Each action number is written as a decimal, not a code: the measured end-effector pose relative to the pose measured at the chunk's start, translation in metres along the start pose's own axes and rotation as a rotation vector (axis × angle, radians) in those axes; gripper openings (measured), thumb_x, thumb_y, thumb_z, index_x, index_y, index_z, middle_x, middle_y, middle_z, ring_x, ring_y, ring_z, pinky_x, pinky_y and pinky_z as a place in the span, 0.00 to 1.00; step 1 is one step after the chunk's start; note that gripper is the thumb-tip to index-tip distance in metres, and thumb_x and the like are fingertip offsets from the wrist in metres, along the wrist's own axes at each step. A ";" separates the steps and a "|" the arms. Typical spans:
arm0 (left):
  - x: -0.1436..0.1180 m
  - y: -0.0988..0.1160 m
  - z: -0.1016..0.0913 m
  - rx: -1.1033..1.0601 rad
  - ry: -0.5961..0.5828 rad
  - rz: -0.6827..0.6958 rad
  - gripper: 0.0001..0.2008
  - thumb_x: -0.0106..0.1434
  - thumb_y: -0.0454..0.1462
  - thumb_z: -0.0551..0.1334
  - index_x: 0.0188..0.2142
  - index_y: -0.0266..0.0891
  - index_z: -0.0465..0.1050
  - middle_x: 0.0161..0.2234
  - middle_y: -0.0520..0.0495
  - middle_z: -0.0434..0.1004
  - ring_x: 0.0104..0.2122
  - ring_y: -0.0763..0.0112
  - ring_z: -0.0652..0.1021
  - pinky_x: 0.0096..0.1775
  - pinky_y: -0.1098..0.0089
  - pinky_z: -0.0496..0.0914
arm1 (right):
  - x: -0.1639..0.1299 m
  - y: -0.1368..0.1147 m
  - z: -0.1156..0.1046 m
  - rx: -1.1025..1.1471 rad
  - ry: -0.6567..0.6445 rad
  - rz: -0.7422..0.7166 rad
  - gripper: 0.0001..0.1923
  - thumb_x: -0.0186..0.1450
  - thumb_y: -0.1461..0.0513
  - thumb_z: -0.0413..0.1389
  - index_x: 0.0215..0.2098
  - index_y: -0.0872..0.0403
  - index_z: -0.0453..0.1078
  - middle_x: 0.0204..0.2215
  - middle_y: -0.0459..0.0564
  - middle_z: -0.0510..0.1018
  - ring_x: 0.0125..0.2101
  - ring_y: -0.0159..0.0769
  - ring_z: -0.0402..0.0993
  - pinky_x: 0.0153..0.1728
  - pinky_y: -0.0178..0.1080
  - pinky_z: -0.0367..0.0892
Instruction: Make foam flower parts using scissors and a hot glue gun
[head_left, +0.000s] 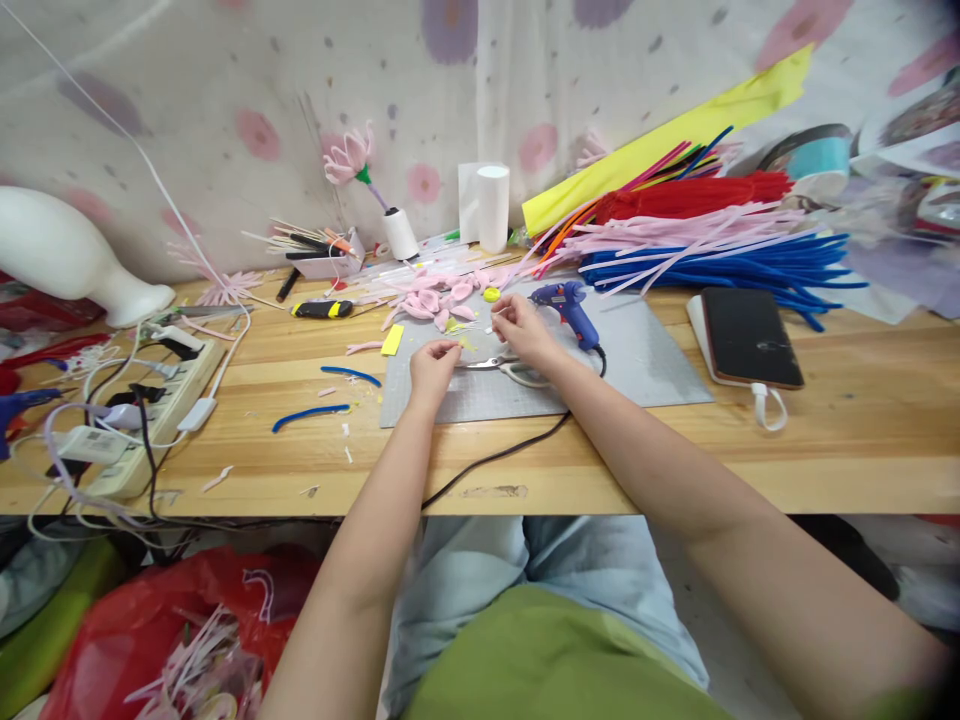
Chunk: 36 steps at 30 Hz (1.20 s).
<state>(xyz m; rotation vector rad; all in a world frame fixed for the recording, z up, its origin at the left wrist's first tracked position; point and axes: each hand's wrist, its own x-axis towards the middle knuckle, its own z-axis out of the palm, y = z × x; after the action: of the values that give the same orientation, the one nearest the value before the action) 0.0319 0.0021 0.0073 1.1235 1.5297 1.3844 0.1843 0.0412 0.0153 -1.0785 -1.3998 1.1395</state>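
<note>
My left hand (435, 368) is over the left part of the grey cutting mat (630, 375), its fingers pinched together; what they hold, if anything, is too small to make out. Opposite it, my right hand (523, 330) is also closed in a pinch, with a tiny whitish bit by its fingertips that I cannot name. Scissors (484, 364) lie on the mat between and below the hands, their handles partly under the right forearm. Just behind the hands sit pink fuzzy petals (435, 298) and a small yellow coil (491, 295). A blue glue gun (570, 310) rests right of the right hand.
Bundles of blue pipe cleaners (720, 268) and red ones (697, 195) fill the back right. A black phone-like device (752, 338) stands at right. To the left are a utility knife (322, 310) and a power strip (161, 415) with tangled cables. The glue gun's cord crosses the front edge.
</note>
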 end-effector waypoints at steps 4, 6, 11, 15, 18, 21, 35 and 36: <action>0.001 0.002 0.002 -0.045 0.002 -0.032 0.05 0.46 0.34 0.64 0.25 0.35 0.76 0.20 0.52 0.73 0.22 0.77 0.70 0.30 0.73 0.64 | -0.006 0.005 0.011 -0.003 -0.177 -0.022 0.11 0.53 0.64 0.56 0.34 0.52 0.63 0.31 0.44 0.71 0.28 0.29 0.69 0.32 0.36 0.65; 0.001 0.002 0.003 -0.046 0.007 -0.035 0.05 0.46 0.34 0.63 0.25 0.35 0.76 0.20 0.51 0.73 0.22 0.76 0.70 0.31 0.73 0.64 | -0.006 0.009 0.018 0.023 -0.200 -0.026 0.12 0.51 0.65 0.56 0.34 0.53 0.62 0.29 0.44 0.71 0.28 0.29 0.70 0.32 0.36 0.65; 0.003 0.003 0.001 -0.118 -0.012 -0.042 0.05 0.45 0.34 0.63 0.24 0.36 0.77 0.24 0.50 0.76 0.24 0.76 0.71 0.32 0.72 0.67 | -0.005 0.009 0.021 0.121 -0.161 -0.017 0.14 0.50 0.66 0.56 0.34 0.53 0.61 0.24 0.40 0.71 0.25 0.28 0.70 0.31 0.35 0.65; 0.009 0.003 -0.005 -0.198 -0.067 -0.083 0.08 0.45 0.39 0.65 0.24 0.36 0.77 0.29 0.47 0.79 0.27 0.74 0.73 0.37 0.69 0.69 | -0.005 -0.001 0.008 0.120 -0.276 -0.018 0.16 0.49 0.66 0.58 0.35 0.52 0.61 0.24 0.40 0.73 0.26 0.28 0.71 0.31 0.35 0.66; 0.011 0.002 -0.008 -0.183 -0.149 -0.090 0.10 0.42 0.40 0.69 0.24 0.36 0.78 0.28 0.47 0.79 0.28 0.72 0.74 0.40 0.67 0.68 | -0.005 -0.006 0.000 0.085 -0.327 -0.025 0.15 0.50 0.66 0.58 0.35 0.52 0.61 0.23 0.40 0.73 0.25 0.27 0.70 0.30 0.34 0.65; 0.010 0.002 -0.007 -0.188 -0.196 -0.095 0.12 0.40 0.41 0.70 0.24 0.36 0.78 0.25 0.48 0.78 0.28 0.72 0.74 0.40 0.66 0.68 | -0.004 -0.009 -0.003 0.010 -0.321 -0.031 0.14 0.50 0.67 0.57 0.34 0.53 0.62 0.24 0.40 0.72 0.25 0.27 0.69 0.29 0.33 0.65; 0.004 0.006 -0.004 -0.175 -0.216 -0.088 0.10 0.41 0.40 0.69 0.24 0.36 0.78 0.27 0.47 0.78 0.32 0.70 0.75 0.43 0.66 0.66 | -0.004 -0.008 0.001 -0.112 -0.258 -0.081 0.14 0.50 0.69 0.56 0.34 0.53 0.61 0.24 0.41 0.72 0.26 0.27 0.70 0.29 0.32 0.65; 0.003 0.006 -0.005 -0.156 -0.217 -0.073 0.10 0.41 0.40 0.69 0.24 0.37 0.78 0.27 0.47 0.78 0.32 0.69 0.75 0.43 0.66 0.66 | -0.004 -0.008 0.001 -0.106 -0.257 -0.079 0.14 0.50 0.69 0.56 0.34 0.53 0.61 0.24 0.41 0.72 0.26 0.27 0.70 0.29 0.33 0.65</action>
<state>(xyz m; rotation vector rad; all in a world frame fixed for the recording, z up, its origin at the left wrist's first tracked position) 0.0273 0.0040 0.0141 1.0728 1.2741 1.2650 0.1833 0.0361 0.0222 -0.9660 -1.7056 1.1888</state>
